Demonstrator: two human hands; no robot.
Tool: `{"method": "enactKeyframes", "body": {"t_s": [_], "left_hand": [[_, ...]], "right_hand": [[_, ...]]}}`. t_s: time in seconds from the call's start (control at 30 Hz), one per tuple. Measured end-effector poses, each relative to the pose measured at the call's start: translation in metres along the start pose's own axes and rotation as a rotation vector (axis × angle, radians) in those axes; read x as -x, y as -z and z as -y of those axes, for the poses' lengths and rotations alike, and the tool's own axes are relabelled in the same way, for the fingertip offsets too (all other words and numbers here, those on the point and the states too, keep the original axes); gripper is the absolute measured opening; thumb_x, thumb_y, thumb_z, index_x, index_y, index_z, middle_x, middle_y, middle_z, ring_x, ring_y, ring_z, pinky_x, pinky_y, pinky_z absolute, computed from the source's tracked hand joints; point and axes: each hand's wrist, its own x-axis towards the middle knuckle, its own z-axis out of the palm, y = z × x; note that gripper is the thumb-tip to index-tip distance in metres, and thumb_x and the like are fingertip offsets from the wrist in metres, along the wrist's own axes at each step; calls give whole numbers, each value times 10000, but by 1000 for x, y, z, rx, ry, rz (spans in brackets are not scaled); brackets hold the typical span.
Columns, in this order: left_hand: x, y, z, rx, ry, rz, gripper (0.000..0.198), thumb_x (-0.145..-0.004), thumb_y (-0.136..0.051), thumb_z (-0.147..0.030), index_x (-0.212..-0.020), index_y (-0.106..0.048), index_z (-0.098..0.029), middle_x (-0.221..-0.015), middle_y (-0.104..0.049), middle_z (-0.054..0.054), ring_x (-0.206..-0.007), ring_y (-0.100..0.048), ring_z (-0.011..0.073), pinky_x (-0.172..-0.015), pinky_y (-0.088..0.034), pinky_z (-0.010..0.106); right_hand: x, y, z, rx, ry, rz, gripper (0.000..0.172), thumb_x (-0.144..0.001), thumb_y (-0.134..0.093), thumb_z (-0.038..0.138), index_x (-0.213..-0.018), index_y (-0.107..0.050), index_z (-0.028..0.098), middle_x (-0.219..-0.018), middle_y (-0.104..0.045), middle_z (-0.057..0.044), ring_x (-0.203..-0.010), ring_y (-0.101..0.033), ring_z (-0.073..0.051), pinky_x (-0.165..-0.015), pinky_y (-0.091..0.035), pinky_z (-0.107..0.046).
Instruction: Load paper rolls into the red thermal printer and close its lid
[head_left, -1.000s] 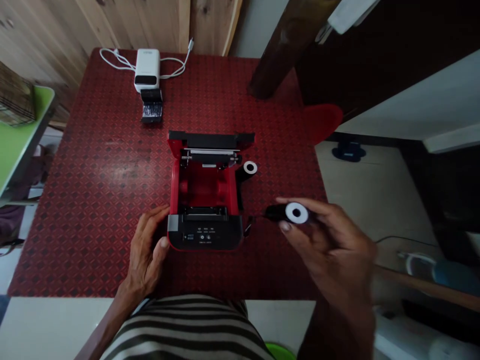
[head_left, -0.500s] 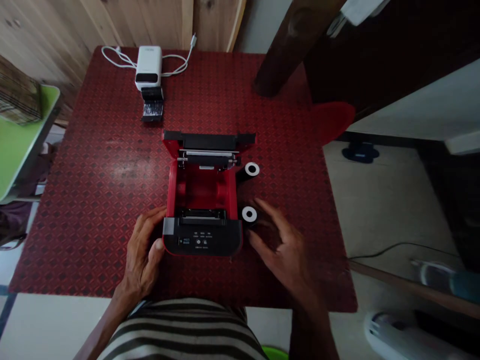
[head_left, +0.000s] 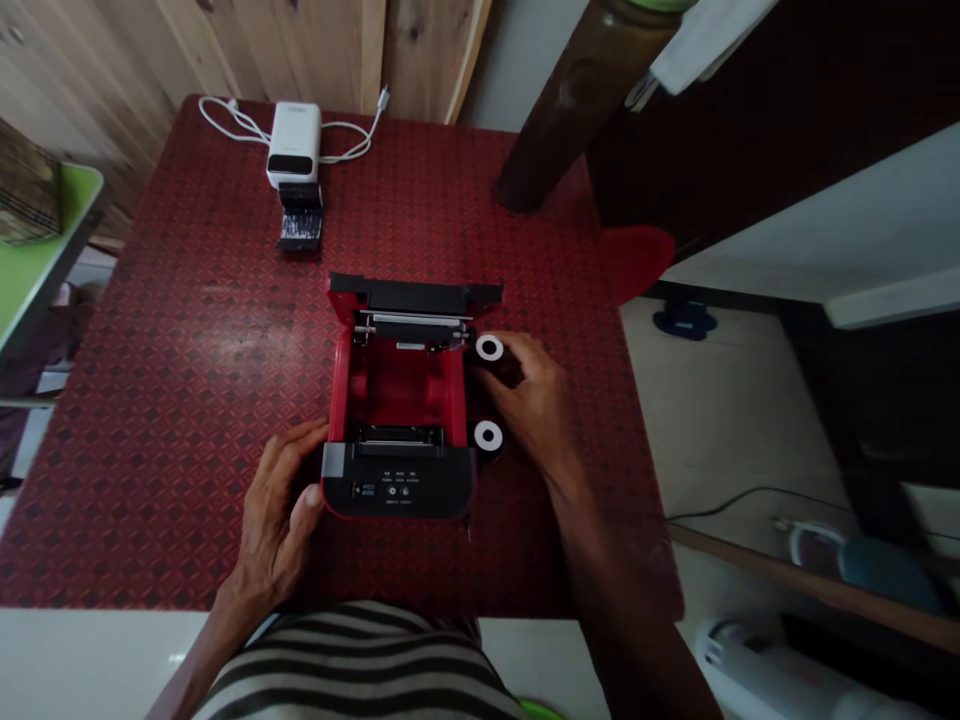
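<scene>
Left hand (head_left: 274, 520) rests, fingers unclenched, against a boxy red-and-black plastic printer (head_left: 397, 480); right hand's (head_left: 536, 400) fingers grip a black, white-ended cylindrical roll (head_left: 487, 359), best held squarely.

On the red-and-black diamond-patterned table (head_left: 195, 420), a white rounded rectangular device (head_left: 295, 135) with a dark panel sits near the pale wooden plank wall (head_left: 300, 50), a thin white cable (head_left: 349, 157) looping out from it. A tall brown cylinder (head_left: 555, 110) stands to the right, and dark blue footwear (head_left: 684, 320) lies on the floor.
</scene>
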Motion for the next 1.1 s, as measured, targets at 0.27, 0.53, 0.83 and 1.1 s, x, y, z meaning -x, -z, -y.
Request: {"method": "enactKeyframes", "body": {"t_s": [0.27,0.53,0.83,1.1], "left_hand": [[1,0,4,18,-9,11,491,-1228,-481,-548,-1573,-690,-267,-1518,-731,117,-1379,-704,327,-1145,-574,472],[0,-1,3,26,-27,21,508,-1229,-474,-547,-1552,-696,-225,-1509,-740,154,-1362,-723,331,-1178,-589,514],[1,-1,4,39,-21,25,481,-1232,-481,-531,-1551,-685,-235,-1526,-729,166,-1349,-736,320,-1152,-615,515],[2,-2,5,40,-28,27,480,-1231,-483,-527,-1561,-667,-231,-1529,-722,164,-1352,-726,322,-1161,-606,515]], "right_hand": [[27,61,53,-143,-56,-73,291,-970,-800,336,-1253,-735,304,-1279,-865,-53,-1199,-824,-279,-1033,-679,-471],[37,62,126,266,398,228,239,-1079,-702,190,-1302,-717,276,-1197,-854,-69,-1058,-836,-276,-975,-680,-450],[22,4,152,752,496,394,319,-1031,-591,-31,-1202,-766,175,-1064,-848,-121,-988,-771,-297,-894,-631,-427],[9,-8,162,772,340,558,320,-1060,-601,-26,-1239,-798,152,-1221,-874,-150,-1192,-811,-315,-1058,-632,-443]]}}
